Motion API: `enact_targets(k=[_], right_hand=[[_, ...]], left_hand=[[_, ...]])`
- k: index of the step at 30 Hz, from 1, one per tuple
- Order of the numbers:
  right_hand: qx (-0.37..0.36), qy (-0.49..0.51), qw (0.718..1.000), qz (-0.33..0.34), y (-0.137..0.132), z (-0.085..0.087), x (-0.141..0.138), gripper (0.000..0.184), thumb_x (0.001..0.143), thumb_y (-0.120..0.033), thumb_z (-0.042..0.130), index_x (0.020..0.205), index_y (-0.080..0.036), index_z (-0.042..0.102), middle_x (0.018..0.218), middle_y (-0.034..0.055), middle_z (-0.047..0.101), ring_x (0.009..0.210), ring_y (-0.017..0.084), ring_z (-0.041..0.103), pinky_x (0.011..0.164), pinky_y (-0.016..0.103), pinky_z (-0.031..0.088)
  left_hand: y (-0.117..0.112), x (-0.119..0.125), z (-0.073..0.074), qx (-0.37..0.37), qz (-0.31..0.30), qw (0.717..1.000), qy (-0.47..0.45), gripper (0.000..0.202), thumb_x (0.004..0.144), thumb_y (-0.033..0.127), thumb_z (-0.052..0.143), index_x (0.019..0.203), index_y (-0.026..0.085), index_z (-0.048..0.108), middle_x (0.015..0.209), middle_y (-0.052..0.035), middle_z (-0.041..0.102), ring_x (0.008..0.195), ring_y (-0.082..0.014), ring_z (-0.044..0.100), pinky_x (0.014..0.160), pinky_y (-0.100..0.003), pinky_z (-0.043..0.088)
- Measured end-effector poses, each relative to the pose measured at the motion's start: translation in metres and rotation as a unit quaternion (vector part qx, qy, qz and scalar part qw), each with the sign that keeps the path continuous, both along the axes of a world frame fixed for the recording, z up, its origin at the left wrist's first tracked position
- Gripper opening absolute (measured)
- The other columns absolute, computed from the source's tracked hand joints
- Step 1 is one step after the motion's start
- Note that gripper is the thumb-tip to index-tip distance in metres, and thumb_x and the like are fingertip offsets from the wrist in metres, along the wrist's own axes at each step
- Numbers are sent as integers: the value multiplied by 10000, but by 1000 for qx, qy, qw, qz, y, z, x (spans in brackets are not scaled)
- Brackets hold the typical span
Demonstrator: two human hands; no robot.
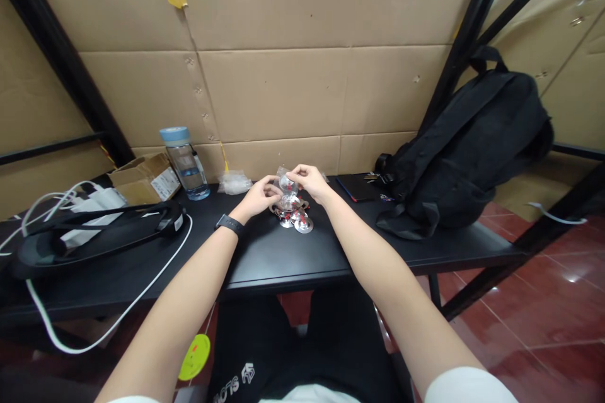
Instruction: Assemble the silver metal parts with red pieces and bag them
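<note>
Cables and a black strap (94, 227) crowd the worktop's (265, 258) left end, with a cardboard box (146, 177) and water bottle (185, 162) along the back edge. At the middle, left hand (258, 196) and right hand (309, 181) pinch a small clear packet (287, 184) between them, fingers narrow, just above shiny metal discs (295, 217). The packet looks light, thin and slippery, best gripped by its edges. A black backpack (472, 145) fills the right end.

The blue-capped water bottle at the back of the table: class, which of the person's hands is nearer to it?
Left. The left hand is just right of the water bottle, apart from it; the right hand lies farther right.
</note>
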State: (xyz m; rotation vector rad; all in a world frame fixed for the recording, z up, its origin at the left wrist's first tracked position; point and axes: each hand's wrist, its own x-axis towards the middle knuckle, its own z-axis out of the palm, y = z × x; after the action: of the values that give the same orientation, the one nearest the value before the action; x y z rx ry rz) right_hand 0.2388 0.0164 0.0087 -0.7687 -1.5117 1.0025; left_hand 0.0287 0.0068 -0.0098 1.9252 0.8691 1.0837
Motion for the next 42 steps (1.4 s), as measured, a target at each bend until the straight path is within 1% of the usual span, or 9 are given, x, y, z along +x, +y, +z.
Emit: enact_targets(k=[7, 11, 13, 16, 21, 27, 32, 38, 42], right_hand=[[15, 19, 999, -44, -3, 5, -6, 453, 688, -630, 797, 780, -209, 656, 736, 4, 668, 604, 132, 573, 480, 231, 381], [4, 58, 989, -135, 4, 0, -6, 468, 729, -663, 732, 828, -224, 605, 766, 1, 644, 594, 140, 605, 458, 235, 405], [-5, 73, 983, -171, 8, -3, -5, 478, 736, -671, 720, 833, -223, 584, 760, 3, 640, 568, 139, 605, 449, 240, 412], [-1, 85, 977, -197, 12, -6, -3, 482, 746, -677, 711, 833, -224, 570, 661, -19, 591, 527, 145, 589, 441, 247, 419], [14, 105, 977, -183, 7, -2, -8, 510, 748, -707, 701, 879, -230, 577, 682, -5, 615, 557, 168, 612, 444, 268, 451], [26, 120, 985, -117, -1, 0, -18, 499, 702, -680, 755, 825, -226, 588, 688, 1, 640, 573, 152, 591, 483, 268, 478], [30, 75, 990, -113, 0, 1, -10, 470, 688, -624, 787, 861, -236, 588, 641, -27, 623, 495, 135, 548, 476, 278, 471], [42, 86, 985, -145, 14, 0, 10, 360, 734, -476, 758, 938, -219, 610, 742, 10, 693, 656, 167, 648, 628, 298, 537], [52, -87, 967, -232, 23, -6, 29, 140, 849, -339, 615, 890, -212, 656, 876, 53, 732, 833, 209, 683, 797, 346, 553]], left_hand=[[3, 2, -4, -5, 3, 999, 33, 540, 780, 357, 759, 1257, 174, 583, 955, -82, 759, 825, -210, 732, 775, -350, 586], [-2, 2, 2, 89, 101, 989, 63, 569, 861, 354, 661, 1377, 181, 496, 1153, -113, 705, 1003, -224, 704, 910, -392, 562], [-11, 2, 10, 185, 152, 963, 120, 620, 860, 385, 677, 1415, 202, 472, 1327, -135, 625, 1194, -263, 630, 1029, -430, 503], [-28, 6, 23, 300, 147, 916, 225, 674, 820, 478, 738, 1406, 232, 514, 1467, -131, 525, 1388, -315, 471, 1165, -455, 366], [-47, 20, 33, 341, 149, 870, 325, 612, 838, 370, 707, 1417, 251, 551, 1519, -124, 497, 1428, -348, 407, 1160, -465, 322], [-44, 27, 32, 403, 117, 822, 386, 486, 920, 111, 494, 1361, 268, 623, 1466, -106, 571, 1342, -295, 511, 1069, -451, 383], [-38, 22, 32, 382, 129, 819, 407, 391, 938, 121, 485, 1234, 253, 703, 1238, -115, 697, 1162, -283, 601, 1007, -457, 429], [-23, 7, 25, 345, 159, 827, 415, 363, 959, 146, 444, 1155, 232, 737, 1137, -109, 716, 1079, -275, 606, 954, -440, 443], [-14, -8, 24, 306, 245, 816, 424, 387, 989, 198, 415, 1202, 229, 736, 1183, -134, 696, 1145, -309, 565, 992, -475, 410]])
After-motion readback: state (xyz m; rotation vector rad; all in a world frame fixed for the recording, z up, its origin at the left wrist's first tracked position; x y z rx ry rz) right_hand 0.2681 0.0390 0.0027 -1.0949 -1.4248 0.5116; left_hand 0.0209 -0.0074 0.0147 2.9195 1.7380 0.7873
